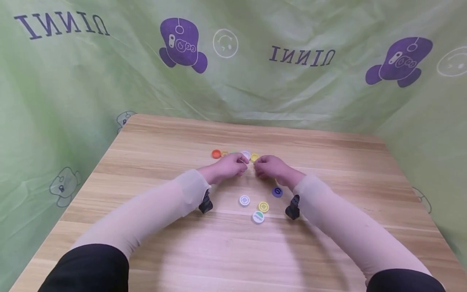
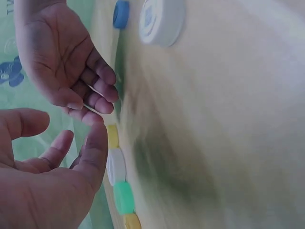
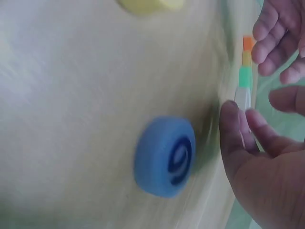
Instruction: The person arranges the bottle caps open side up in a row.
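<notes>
Before the left hand (image 1: 230, 165) and right hand (image 1: 271, 167) — fingers loosely curved, apparently holding nothing — the white cap (image 1: 246, 154) and yellow cap (image 1: 255, 157) at 12 o'clock on the worktop (image 1: 328, 156) look light, stiff, slightly slippery, best pinched across their rims.

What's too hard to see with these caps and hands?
Head view: the round green plastic cap is mostly hidden behind the left hand.
Head view: the round white-and-green plastic cap is too small to read clearly.
Left wrist view: the round white plastic cap with a bluish mark is cut off by the top edge.
Right wrist view: the round yellow plastic cap is blurred and cut off by the top edge.
</notes>
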Demonstrator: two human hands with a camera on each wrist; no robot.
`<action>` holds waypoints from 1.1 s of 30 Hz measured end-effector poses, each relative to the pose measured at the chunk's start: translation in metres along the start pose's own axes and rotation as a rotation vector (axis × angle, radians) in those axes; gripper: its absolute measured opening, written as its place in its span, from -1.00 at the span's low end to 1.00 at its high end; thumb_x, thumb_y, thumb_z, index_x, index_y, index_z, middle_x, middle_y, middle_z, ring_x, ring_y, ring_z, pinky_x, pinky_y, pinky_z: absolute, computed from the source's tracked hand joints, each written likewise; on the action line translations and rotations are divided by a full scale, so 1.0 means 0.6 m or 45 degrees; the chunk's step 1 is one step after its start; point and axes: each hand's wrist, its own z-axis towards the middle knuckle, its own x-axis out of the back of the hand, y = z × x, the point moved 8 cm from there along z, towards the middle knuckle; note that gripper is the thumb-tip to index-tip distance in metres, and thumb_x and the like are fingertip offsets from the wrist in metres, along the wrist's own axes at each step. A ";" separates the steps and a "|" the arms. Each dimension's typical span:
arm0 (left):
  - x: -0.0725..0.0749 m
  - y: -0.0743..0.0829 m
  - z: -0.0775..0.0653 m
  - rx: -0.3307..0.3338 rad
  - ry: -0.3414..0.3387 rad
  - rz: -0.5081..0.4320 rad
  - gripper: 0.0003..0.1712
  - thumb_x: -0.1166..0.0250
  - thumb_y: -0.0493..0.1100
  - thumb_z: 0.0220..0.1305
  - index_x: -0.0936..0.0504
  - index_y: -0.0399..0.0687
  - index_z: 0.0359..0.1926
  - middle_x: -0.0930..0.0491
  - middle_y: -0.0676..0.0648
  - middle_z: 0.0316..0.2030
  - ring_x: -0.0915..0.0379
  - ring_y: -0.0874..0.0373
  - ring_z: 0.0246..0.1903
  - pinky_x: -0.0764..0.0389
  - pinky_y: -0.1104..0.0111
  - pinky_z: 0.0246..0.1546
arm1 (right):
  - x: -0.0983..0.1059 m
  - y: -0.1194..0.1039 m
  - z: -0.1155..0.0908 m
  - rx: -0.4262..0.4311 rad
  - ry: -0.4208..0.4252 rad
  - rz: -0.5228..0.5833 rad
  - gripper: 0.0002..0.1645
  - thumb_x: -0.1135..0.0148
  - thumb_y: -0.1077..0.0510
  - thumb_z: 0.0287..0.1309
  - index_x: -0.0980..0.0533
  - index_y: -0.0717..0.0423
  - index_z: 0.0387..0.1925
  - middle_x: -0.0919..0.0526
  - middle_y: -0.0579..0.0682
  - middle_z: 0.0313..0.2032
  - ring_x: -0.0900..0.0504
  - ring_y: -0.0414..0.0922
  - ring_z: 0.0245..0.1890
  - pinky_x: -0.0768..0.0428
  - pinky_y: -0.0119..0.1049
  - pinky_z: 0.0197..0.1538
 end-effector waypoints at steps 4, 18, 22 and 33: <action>-0.010 -0.009 -0.019 -0.003 -0.072 0.019 -0.68 -0.17 -0.38 0.42 -0.46 -0.39 0.14 -0.57 -0.27 -0.04 -0.53 -0.04 -0.13 -0.63 0.19 0.02 | -0.027 -0.001 -0.020 0.038 -0.144 -0.095 -0.64 -0.17 0.25 0.41 -0.52 0.47 0.09 -0.68 0.25 -0.08 -0.67 0.07 -0.05 -0.67 -0.13 0.11; -0.023 -0.054 -0.062 0.090 -0.143 0.083 -0.52 -0.39 -0.40 0.20 -0.49 -0.40 0.14 -0.59 -0.20 -0.10 -0.61 0.01 -0.20 -0.71 0.28 -0.09 | -0.071 0.007 -0.062 0.059 -0.361 -0.211 -0.64 -0.31 0.35 0.17 -0.58 0.40 0.01 -0.68 0.05 -0.24 -0.60 -0.17 -0.31 -0.63 -0.35 -0.15; -0.023 -0.059 -0.071 0.091 -0.108 0.174 -0.52 -0.45 -0.41 0.13 -0.52 -0.35 0.08 -0.57 -0.15 -0.18 -0.60 0.07 -0.31 -0.69 0.33 -0.23 | -0.077 0.010 -0.065 0.073 -0.375 -0.255 -0.64 -0.32 0.36 0.12 -0.59 0.37 -0.01 -0.66 0.01 -0.32 -0.55 -0.18 -0.39 -0.57 -0.39 -0.25; -0.041 -0.059 -0.087 0.036 -0.023 0.292 -0.59 -0.44 -0.49 -0.02 -0.58 -0.29 -0.09 -0.57 -0.08 -0.30 -0.49 0.14 -0.35 -0.63 0.43 -0.37 | -0.083 0.001 -0.074 0.110 -0.327 -0.344 -0.67 -0.33 0.39 0.01 -0.62 0.32 -0.10 -0.67 0.00 -0.34 -0.56 -0.19 -0.38 -0.57 -0.40 -0.26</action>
